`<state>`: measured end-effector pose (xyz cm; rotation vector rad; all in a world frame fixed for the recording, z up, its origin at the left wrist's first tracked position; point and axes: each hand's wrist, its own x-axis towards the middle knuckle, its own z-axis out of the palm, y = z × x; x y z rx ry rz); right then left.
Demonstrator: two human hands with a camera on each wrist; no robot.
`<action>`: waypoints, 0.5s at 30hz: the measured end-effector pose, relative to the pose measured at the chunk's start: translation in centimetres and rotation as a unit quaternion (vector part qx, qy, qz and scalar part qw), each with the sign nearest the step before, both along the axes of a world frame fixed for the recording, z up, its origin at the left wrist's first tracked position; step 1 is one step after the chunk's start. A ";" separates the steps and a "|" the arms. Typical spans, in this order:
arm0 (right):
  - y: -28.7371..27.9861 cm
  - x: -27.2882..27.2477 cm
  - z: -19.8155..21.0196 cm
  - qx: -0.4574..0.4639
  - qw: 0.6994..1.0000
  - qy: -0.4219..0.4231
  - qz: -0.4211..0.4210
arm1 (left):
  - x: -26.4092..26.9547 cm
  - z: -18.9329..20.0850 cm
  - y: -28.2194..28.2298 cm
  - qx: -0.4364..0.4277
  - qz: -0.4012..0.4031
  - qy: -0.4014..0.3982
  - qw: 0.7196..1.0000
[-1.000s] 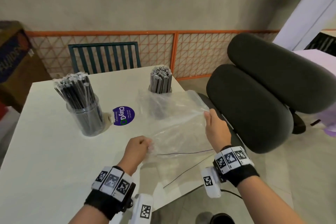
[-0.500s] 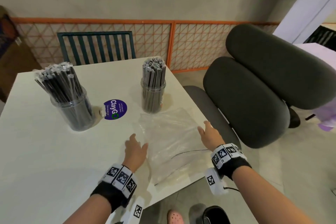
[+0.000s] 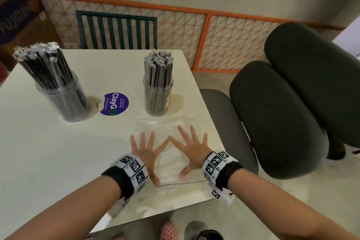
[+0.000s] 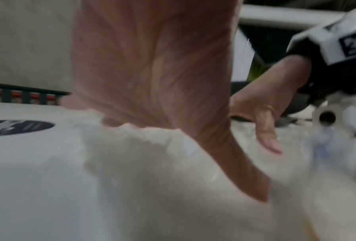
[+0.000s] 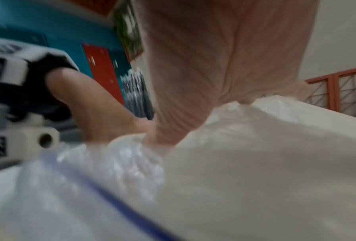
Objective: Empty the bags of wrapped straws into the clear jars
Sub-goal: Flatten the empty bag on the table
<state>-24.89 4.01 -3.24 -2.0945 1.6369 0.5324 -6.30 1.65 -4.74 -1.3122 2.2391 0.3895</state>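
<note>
Empty clear bag [image 3: 171, 128] lies flat on the tabletop [image 3: 48, 161], just before the right-hand jar [image 3: 158, 101]. Left hand [image 3: 145, 150] and right hand [image 3: 191, 149] press on it, fingers spread, index tips touching.

- Two jars stand on the counter [image 3: 48, 161]: the left jar [image 3: 62, 101] toward the far left, the right jar [image 3: 158, 97] near the far right edge; straws stand upright in both.
- A round sticker [image 3: 115, 103] lies between them.
- An empty bag [image 3: 169, 171] lies flat in front of the right jar, at the near right corner.
- The left hand [image 3: 145, 151] and right hand [image 3: 191, 151] lie flat on the bag, side by side.
- A slatted chair [image 3: 116, 31] stands behind the counter; a padded chair [image 3: 282, 119] stands to its right.
</note>
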 end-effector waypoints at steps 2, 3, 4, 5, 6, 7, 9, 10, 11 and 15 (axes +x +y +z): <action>-1.3 -1.0 -1.5 0.019 0.999 0.026 0.000 | -0.3 -1.7 -0.6 -0.007 -0.012 0.005 1.000; -1.7 -1.2 -2.2 0.034 0.999 0.029 -0.002 | -0.4 -2.3 -0.9 -0.003 -0.016 0.005 1.000; -1.9 -1.4 -2.8 0.050 0.998 0.030 -0.003 | -0.4 -2.8 -1.1 0.002 -0.017 0.003 1.000; -2.0 -1.5 -3.2 0.062 0.998 0.031 -0.003 | -0.4 -3.2 -1.2 0.005 -0.017 0.002 1.000; -2.0 -1.5 -3.6 0.068 0.997 0.032 -0.002 | -0.4 -3.5 -1.3 0.007 -0.014 0.004 1.000; -1.9 -1.5 -3.8 0.070 0.997 0.030 -0.001 | -0.4 -3.8 -1.4 0.007 -0.011 0.006 1.000; -1.8 -1.6 -4.0 0.069 0.997 0.024 -0.003 | -0.3 -4.0 -1.4 0.007 -0.009 0.005 1.000; -1.9 -1.6 -4.0 0.068 0.997 0.023 -0.004 | -0.4 -3.9 -1.4 0.010 -0.008 0.003 1.000; -1.9 -1.5 -3.8 0.070 0.997 0.025 -0.003 | -0.5 -3.6 -1.4 0.019 -0.005 0.003 1.000; -2.7 -1.2 -1.3 0.092 0.995 0.027 -0.010 | -0.4 0.3 -1.8 0.017 0.008 0.054 0.998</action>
